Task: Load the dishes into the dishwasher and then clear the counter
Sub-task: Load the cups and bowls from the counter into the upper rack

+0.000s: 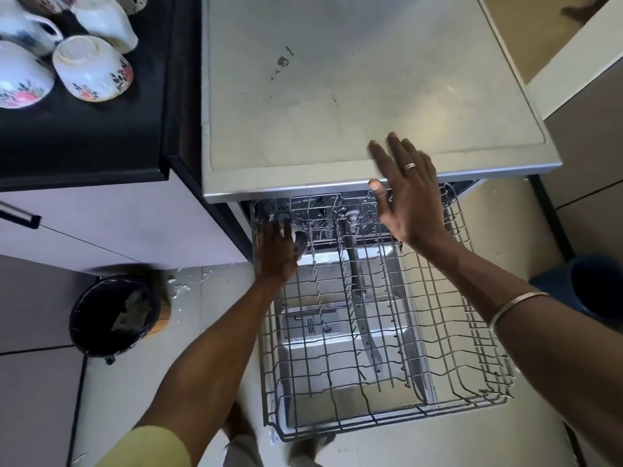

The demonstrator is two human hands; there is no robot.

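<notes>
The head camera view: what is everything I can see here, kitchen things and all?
Cups: at least four, white with flower prints, upside down or on their sides on the black counter, top left.
Dishwasher top: one, grey, scuffed, centre.
Dish rack: one, grey wire, pulled out, nearly bare.
Bin: one, black, on the floor, left.
Blue container: one, right edge.
Left hand: reaching into the rack's back left corner, setting in a small dish.
Right hand: flat, fingers spread on the dishwasher top's front edge; ring and bangle.
</notes>
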